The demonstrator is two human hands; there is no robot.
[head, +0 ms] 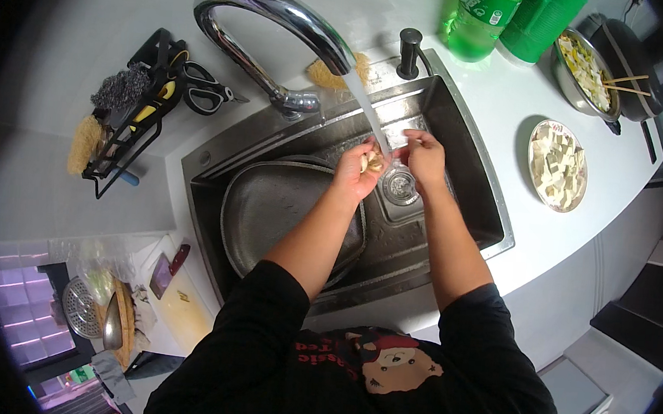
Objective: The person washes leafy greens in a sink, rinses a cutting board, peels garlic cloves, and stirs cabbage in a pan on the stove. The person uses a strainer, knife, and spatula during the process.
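My left hand (355, 172) is cupped around several pale pieces that look like garlic cloves (373, 161), beside a running stream of water (369, 111). The water pours from the chrome faucet (288, 19) over the sink. My right hand (427, 161) is just right of the stream, fingers bent toward my left hand. Whether anything small sits between those fingertips is hidden. Below both hands lies the drain strainer (401, 187) of the stainless steel sink (475, 160). A dark, wide basin or pan (272, 214) rests in the sink's left side, partly behind my left forearm.
On the right counter are a plate of white cubes (556, 166), a metal bowl with food (587, 75) and chopsticks (627, 84), and a green bottle (485, 23). A wall rack (152, 111) holds scissors (206, 89). At lower left, a cleaver (161, 275) lies on a cutting board (183, 312).
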